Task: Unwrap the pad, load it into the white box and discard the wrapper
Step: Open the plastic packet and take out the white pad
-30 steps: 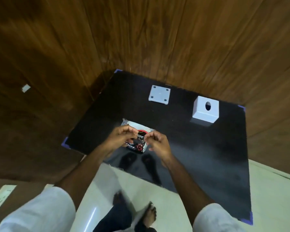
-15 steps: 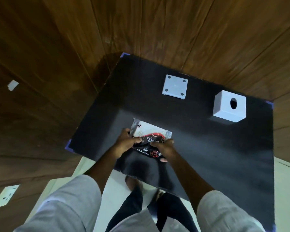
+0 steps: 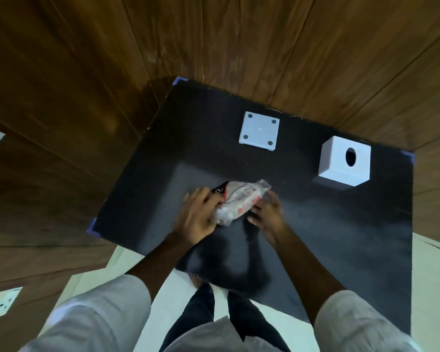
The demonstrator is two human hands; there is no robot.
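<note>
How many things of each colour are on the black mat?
White: 2, the box with a hole and the flat square lid.
White and red: 1, the wrapped pad held by the left hand and right hand.
Total: 3

A wall socket sits in dark wood panelling.

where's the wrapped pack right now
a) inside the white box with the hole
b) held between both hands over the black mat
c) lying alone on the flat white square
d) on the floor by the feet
b, since the wrapped pack sits between the left hand and the right hand above the black mat, apart from the white box and the flat white square.
</note>
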